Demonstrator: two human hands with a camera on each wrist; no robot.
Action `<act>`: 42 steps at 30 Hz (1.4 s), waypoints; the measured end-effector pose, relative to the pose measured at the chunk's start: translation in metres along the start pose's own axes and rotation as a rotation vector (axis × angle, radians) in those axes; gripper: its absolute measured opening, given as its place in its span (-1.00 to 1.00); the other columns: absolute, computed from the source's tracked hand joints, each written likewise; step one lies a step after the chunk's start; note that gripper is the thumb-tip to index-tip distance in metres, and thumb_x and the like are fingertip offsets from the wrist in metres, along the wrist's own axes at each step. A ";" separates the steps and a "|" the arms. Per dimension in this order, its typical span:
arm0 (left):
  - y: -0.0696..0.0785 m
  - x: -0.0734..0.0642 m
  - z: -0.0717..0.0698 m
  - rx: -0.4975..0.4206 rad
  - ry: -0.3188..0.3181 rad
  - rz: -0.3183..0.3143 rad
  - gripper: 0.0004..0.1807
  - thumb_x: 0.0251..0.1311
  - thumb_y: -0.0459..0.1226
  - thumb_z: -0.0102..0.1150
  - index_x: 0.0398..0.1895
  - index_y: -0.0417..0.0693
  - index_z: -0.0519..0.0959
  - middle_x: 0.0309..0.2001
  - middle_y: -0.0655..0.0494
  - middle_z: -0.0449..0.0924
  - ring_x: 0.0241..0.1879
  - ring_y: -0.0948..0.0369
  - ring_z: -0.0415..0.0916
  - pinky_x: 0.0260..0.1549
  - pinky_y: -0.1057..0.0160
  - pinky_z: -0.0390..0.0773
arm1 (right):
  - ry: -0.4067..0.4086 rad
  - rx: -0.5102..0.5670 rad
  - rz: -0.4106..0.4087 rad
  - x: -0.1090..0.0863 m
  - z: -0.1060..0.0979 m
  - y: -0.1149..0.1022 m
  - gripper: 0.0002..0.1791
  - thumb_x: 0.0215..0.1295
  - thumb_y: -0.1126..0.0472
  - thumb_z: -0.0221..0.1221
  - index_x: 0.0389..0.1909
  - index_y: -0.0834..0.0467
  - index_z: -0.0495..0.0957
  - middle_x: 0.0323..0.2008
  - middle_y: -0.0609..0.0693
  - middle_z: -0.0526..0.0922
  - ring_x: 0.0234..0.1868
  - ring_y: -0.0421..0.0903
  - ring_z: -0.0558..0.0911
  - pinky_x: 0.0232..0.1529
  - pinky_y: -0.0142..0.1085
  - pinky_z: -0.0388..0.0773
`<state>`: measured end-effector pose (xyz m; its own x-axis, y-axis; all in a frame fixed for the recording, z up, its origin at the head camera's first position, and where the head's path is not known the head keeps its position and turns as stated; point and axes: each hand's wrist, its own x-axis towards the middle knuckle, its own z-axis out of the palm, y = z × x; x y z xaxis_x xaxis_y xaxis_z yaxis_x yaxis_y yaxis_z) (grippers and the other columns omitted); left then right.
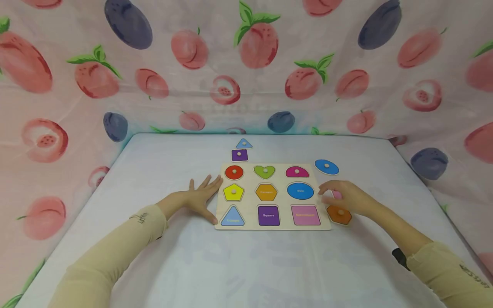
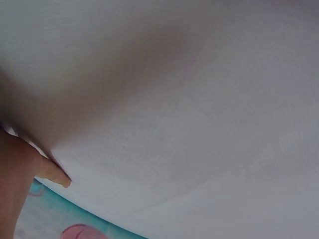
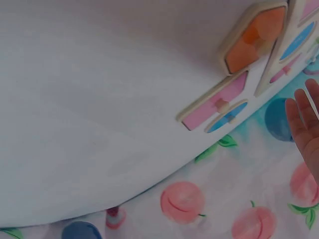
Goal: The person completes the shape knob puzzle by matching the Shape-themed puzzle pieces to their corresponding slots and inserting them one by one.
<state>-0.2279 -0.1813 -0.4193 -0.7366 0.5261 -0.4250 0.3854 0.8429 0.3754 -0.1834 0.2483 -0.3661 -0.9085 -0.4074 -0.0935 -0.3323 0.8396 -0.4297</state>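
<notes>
Two hands flank a pale wooden puzzle board (image 1: 249, 203) lying toward the far edge of a white-covered table (image 1: 185, 261). The left hand (image 1: 197, 200) is spread wide, fingertips and thumb at the board's left edge, holding nothing. The right hand (image 1: 348, 196), fingers loosely bent and without a piece, hovers by the board's right edge. A red circle (image 1: 231, 176), green heart (image 1: 264, 175), magenta half-circle (image 1: 292, 174) and yellow pentagon (image 1: 233, 197) sit in place; five other recesses stand bare. A light-blue triangle piece (image 1: 244, 146) and purple square piece (image 1: 236, 158) lie between board and table's far edge, a blue oval piece (image 1: 322, 165) off the board's far right corner, and an orange hexagonal piece (image 1: 343, 218) just beside its right edge.

Crowding on the right is the likeliest hazard: a low wrist could knock the hexagonal piece askew, or fingers could catch the wrong piece. Should the left hand's brace slacken, a sideways push could slide the board.

The head view loses most of a pink rectangular piece (image 3: 202, 114) behind the right hand; the right wrist view shows it flat on the table, knob up. The left wrist view shows no board.
</notes>
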 end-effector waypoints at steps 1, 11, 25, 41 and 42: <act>0.000 -0.001 0.000 -0.001 -0.003 -0.004 0.46 -0.28 0.23 0.42 0.49 -0.02 -0.41 0.52 0.01 -0.53 0.46 -0.08 -0.69 0.17 -0.40 -0.70 | -0.001 0.017 0.009 -0.001 0.002 0.002 -0.72 0.25 0.15 0.19 -0.06 0.16 0.59 0.08 0.24 0.56 0.15 0.25 0.44 0.06 0.12 0.49; 0.002 -0.002 0.001 0.009 -0.006 0.039 0.50 -0.34 0.24 0.44 0.49 -0.02 -0.42 0.50 0.03 -0.63 0.44 -0.12 -0.73 0.14 -0.43 -0.70 | 0.021 0.066 -0.032 -0.015 0.011 0.029 -0.69 0.15 0.22 0.28 -0.09 0.23 0.60 0.05 0.27 0.57 0.19 0.31 0.40 0.09 0.15 0.46; 0.006 0.000 0.006 0.043 -0.009 0.001 0.50 -0.33 0.29 0.40 0.49 -0.01 -0.44 0.50 0.03 -0.64 0.44 -0.12 -0.73 0.15 -0.45 -0.67 | -0.043 0.077 -0.070 -0.021 0.015 0.053 -0.79 0.14 0.14 0.30 -0.20 0.10 0.64 0.00 0.19 0.62 0.12 0.25 0.47 0.12 0.17 0.42; 0.009 -0.002 0.005 0.017 0.006 -0.002 0.48 -0.31 0.21 0.45 0.49 -0.02 -0.41 0.51 0.01 -0.61 0.44 -0.12 -0.73 0.15 -0.43 -0.70 | -0.050 -0.022 -0.042 -0.017 0.019 0.053 -0.92 0.14 0.22 0.28 -0.49 0.10 0.59 -0.03 0.25 0.61 0.04 0.26 0.52 0.09 0.10 0.47; 0.009 -0.001 0.005 0.016 0.006 -0.002 0.48 -0.31 0.21 0.44 0.49 -0.02 -0.42 0.50 0.02 -0.62 0.44 -0.12 -0.74 0.15 -0.43 -0.70 | -0.047 -0.022 -0.038 -0.017 0.019 0.052 -0.92 0.14 0.22 0.29 -0.49 0.10 0.60 -0.03 0.26 0.61 0.04 0.26 0.52 0.09 0.11 0.47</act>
<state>-0.2203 -0.1739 -0.4198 -0.7406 0.5238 -0.4208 0.3929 0.8457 0.3611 -0.1801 0.2921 -0.4040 -0.8824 -0.4550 -0.1195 -0.3724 0.8308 -0.4137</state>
